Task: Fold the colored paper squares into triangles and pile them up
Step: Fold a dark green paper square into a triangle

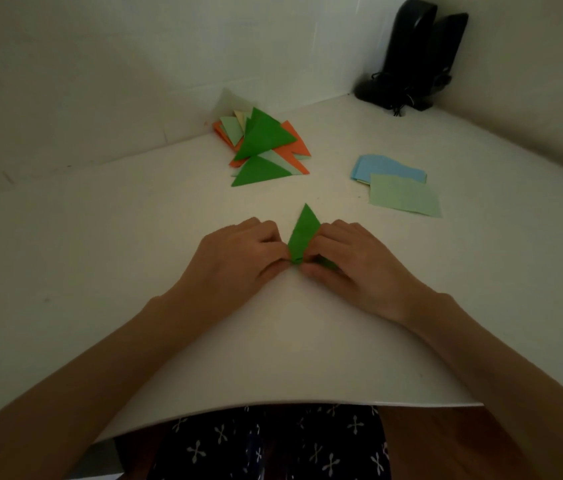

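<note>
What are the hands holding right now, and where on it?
The left hand and right hand both pinch the green paper at its near end.

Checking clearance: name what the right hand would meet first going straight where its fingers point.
The right hand pinches the green paper, so that comes first; behind it, likely the left hand.

The left side of your white table (100,271) is bare from near edge to far edge, so a hand can slide there. At the far edge sits the pile of green, orange and pale folded paper triangles (262,140). Near the right edge lie the stack of light blue paper squares (387,166) and the pale green paper square (404,195), touching. A bare lane runs between them and the pile. Black plastic speakers (415,53) fill the far right corner. Your left hand (235,251) and right hand (352,261) pinch the dark green folded paper (302,233) mid-table.
</note>
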Motion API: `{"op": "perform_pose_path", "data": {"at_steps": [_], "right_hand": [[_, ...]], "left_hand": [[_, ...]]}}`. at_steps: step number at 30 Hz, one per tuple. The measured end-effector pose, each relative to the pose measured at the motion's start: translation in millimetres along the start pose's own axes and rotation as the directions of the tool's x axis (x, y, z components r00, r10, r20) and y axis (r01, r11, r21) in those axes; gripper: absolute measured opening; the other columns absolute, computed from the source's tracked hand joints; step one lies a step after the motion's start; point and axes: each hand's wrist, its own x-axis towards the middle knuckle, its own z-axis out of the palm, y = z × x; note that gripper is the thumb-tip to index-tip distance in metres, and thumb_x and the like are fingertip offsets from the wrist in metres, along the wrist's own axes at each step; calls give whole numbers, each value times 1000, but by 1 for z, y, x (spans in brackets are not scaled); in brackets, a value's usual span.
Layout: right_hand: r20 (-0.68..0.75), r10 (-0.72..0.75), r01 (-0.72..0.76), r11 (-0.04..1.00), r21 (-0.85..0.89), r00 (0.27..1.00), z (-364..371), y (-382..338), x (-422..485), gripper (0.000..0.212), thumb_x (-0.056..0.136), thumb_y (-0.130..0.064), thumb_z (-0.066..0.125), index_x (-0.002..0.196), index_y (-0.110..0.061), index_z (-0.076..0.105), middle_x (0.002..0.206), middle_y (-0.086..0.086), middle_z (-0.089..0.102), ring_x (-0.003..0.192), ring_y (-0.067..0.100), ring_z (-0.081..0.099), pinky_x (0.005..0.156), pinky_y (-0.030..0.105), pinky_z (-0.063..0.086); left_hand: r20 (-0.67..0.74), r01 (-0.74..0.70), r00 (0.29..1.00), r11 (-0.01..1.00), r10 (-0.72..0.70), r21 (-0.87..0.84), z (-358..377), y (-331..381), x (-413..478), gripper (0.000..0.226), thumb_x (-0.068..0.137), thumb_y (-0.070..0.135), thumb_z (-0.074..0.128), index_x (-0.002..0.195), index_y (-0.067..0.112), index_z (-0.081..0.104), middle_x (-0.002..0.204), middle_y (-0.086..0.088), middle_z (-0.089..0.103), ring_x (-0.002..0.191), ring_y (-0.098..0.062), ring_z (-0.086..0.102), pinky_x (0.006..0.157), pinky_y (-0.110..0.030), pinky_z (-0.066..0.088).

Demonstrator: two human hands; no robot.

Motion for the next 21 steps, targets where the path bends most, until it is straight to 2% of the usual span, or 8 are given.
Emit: {"op": "perform_pose_path", "data": {"at_steps": [2,5,7,11,15,18,21], "right_hand": [[12,4,-5,998,55,1000,-1,4,-1,28,91,-37,51,100,-14,64,93,3,61,80,18,52,68,33,41],[-20,13,-12,999,52,1000,-2,12,-1,29,91,-29,50,102,-9,68,96,7,62,80,22,56,69,37,44],[-41,0,2,999,40,999,-2,12,0,28,93,-27,49,101,-9,69,94,8,62,79,22,56,67,35,43],[-29,-3,5,998,63,1000,-2,9,4,24,93,-25,49,101,-12,68,94,3,61,80,18,53,69,27,41],[73,178,-189,960,206,981,-11,10,16,19,91,-28,58,95,-14,71,84,-8,57,77,2,48,71,7,35],[188,353,-391,891,233,917,-15,11,25,16,89,-31,61,80,-18,63,78,-5,55,70,8,45,66,13,33],[198,418,-448,883,142,887,-10,12,31,26,89,-38,59,74,-18,55,74,-4,51,71,13,44,62,20,30]], "left_hand": [[3,41,999,996,-41,-83,-2,-4,-5,31,86,35,44,83,21,71,81,5,64,73,-13,59,49,-22,44],[9,103,995,984,-103,-142,-4,-12,-7,31,86,40,45,85,25,72,85,10,64,80,-4,52,51,-29,50],[18,132,991,981,-131,-140,-4,-14,-7,32,84,43,45,83,27,72,85,11,63,82,-4,51,52,-31,51],[51,262,965,945,-257,-194,-4,-8,-7,27,81,50,54,81,27,67,88,15,57,87,-1,47,60,-25,44],[79,348,937,891,-340,-291,-2,-8,-5,14,83,35,66,79,21,65,91,15,52,88,-5,50,69,-29,45],[117,396,918,850,-379,-349,1,-9,-3,16,84,34,65,79,18,64,94,8,52,90,-12,51,78,-29,43],[138,451,892,826,-430,-338,3,-7,-1,16,85,28,65,81,13,66,97,5,48,93,-13,45,82,-26,37]]}}
